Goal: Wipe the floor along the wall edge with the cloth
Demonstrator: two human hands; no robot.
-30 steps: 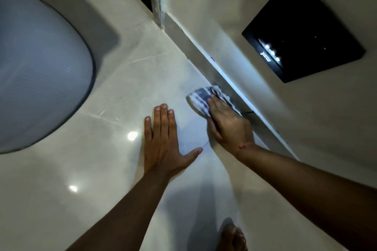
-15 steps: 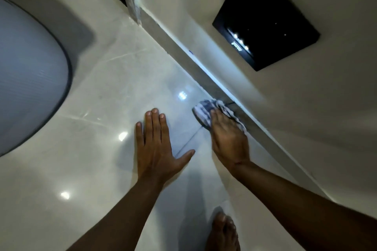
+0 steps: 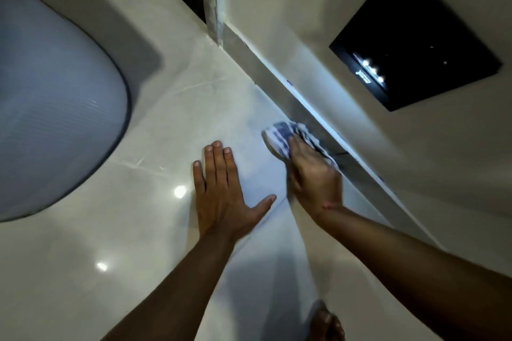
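A crumpled blue-and-white striped cloth (image 3: 282, 135) lies on the glossy pale tile floor (image 3: 155, 230), right against the grey skirting (image 3: 277, 83) at the foot of the wall. My right hand (image 3: 313, 174) presses down on the cloth, its fingers over the near half, and part of the cloth is hidden under the palm. My left hand (image 3: 224, 194) lies flat on the floor to the left of it, fingers together and thumb spread, holding nothing.
A large rounded pale grey object (image 3: 50, 108) fills the left side, standing on the floor. A black panel (image 3: 415, 39) with small lights is set in the beige wall. A door-frame corner (image 3: 214, 5) stands at the skirting's far end. My bare foot (image 3: 327, 324) shows at the bottom.
My right hand has slid the cloth along the skirting, first nearer, then back away towards the corner. The left hand stays flat on the floor. The view shifted with my head.
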